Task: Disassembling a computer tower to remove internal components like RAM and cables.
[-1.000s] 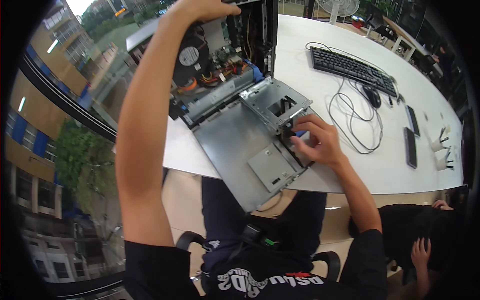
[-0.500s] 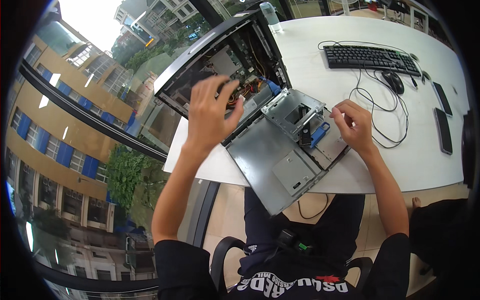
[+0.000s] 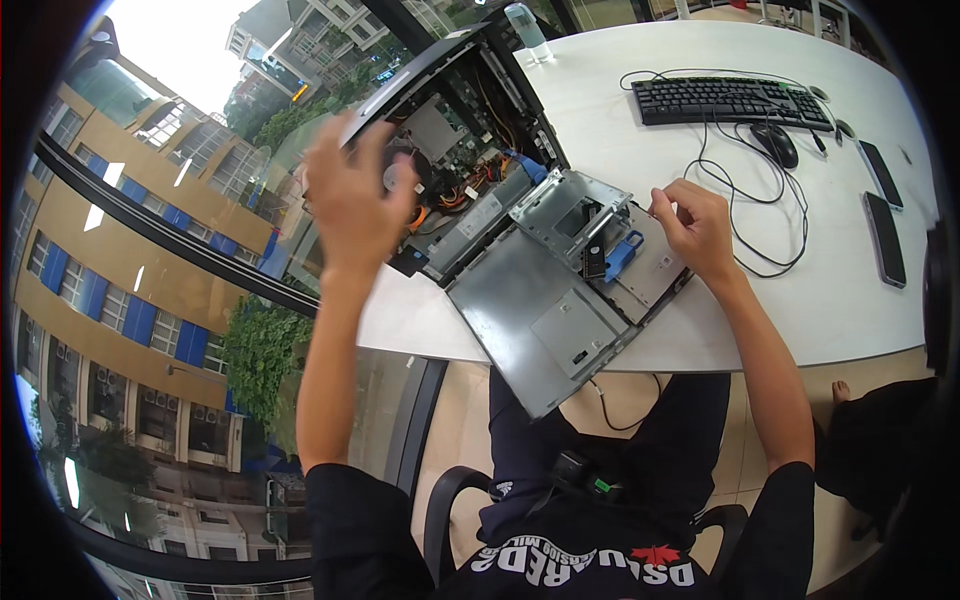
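Observation:
A desktop computer case (image 3: 515, 95) stands opened on the table, showing its circuit board, wires and a power supply (image 3: 485, 220). Its grey metal side panel (image 3: 510, 305) lies folded down toward me, past the table edge. A silver drive bracket (image 3: 545, 212) and a blue plastic latch (image 3: 624, 257) sit on the opened part. My left hand (image 3: 355, 195), smeared by motion, hovers over the left side of the case with fingers apart, partly covering a fan. Beside the bracket, my right hand (image 3: 695, 225) is closed, thumb against curled fingers; whatever is between them is hidden.
A black keyboard (image 3: 725, 103) and mouse (image 3: 775, 146) lie at the right with loose cables (image 3: 800, 225). Two phones (image 3: 884, 240) rest farther right. A clear bottle (image 3: 530, 35) stands behind the case. A glass wall (image 3: 200, 250) runs along the left.
My left hand has moved left, from over the inside of the case toward its left edge, uncovering wires. My right hand stays closed beside the bracket. The whole view has shifted slightly.

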A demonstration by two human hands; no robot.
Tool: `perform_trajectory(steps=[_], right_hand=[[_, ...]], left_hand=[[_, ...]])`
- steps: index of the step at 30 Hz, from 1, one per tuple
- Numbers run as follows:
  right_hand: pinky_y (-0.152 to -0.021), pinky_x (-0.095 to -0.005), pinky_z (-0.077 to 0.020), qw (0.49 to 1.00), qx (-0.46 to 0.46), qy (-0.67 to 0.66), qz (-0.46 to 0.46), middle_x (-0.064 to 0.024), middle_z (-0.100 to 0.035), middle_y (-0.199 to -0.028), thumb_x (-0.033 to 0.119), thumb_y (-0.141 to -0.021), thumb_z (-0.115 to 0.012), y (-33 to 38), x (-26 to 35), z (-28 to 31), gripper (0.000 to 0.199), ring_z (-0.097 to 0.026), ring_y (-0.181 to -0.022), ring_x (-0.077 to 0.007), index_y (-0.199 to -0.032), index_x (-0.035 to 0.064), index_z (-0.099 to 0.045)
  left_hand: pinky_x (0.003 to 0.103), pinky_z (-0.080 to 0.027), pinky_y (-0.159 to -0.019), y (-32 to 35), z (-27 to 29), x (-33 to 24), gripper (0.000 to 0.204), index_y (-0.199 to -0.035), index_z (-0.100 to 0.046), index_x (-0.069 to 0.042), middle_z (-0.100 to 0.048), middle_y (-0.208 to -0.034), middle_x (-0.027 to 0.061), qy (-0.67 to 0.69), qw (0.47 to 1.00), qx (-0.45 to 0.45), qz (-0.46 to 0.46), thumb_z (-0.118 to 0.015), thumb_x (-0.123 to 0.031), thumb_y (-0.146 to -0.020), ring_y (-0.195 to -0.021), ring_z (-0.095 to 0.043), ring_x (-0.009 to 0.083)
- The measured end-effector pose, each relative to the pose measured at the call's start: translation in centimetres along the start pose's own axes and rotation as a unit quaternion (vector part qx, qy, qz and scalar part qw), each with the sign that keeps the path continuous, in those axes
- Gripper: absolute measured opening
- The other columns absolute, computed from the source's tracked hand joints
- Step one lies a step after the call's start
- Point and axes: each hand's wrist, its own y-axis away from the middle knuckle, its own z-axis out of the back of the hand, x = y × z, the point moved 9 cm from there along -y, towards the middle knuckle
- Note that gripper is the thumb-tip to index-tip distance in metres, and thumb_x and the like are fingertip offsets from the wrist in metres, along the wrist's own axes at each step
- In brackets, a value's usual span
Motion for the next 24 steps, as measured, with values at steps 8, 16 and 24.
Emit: perform_trajectory(steps=[8,16,24], right_hand=[[-0.047,-0.0321,-0.033,0.999,0.027,0.015,0.012,-0.0079,-0.058,-0.064,0.012,-0.093,-0.07,0.2,0.9,-0.3,0.023,-0.043,-0.045,-0.0158,-0.075,-0.0018,-0.066],[-0.047,-0.0313,-0.0326,0.999,0.039,0.003,0.006,-0.0079,-0.058,-0.063,0.011,-0.092,-0.07,0.0,0.6,-1.0,0.022,-0.042,-0.046,-0.015,-0.075,-0.0023,-0.066],[-0.047,-0.0309,-0.0327,0.999,0.028,0.035,0.007,-0.0074,-0.062,-0.064,0.013,-0.092,-0.07,0.0,0.0,-0.3,0.022,-0.042,-0.046,-0.0133,-0.075,-0.0016,-0.069]], left_hand=[[0.048,-0.041,-0.109,3.9,2.6,5.9,0.041,-0.122,-0.064,-0.006,-0.056,-0.135,0.0163,-0.012,0.994,0.011,0.109,-0.077,-0.024,-0.087,-0.128,-0.052,0.0358],[0.036,-0.051,-0.077,10.0,0.6,-2.2,0.024,-0.109,-0.071,-0.006,-0.068,-0.087,0.0093,0.121,0.987,-0.022,0.101,-0.078,-0.009,-0.086,-0.085,-0.067,0.0249],[0.037,-0.051,-0.058,10.9,-6.8,1.1,0.023,-0.111,-0.075,-0.012,-0.064,-0.059,0.0039,0.059,0.957,0.166,0.232,-0.07,-0.028,-0.095,-0.056,-0.067,0.0242]])
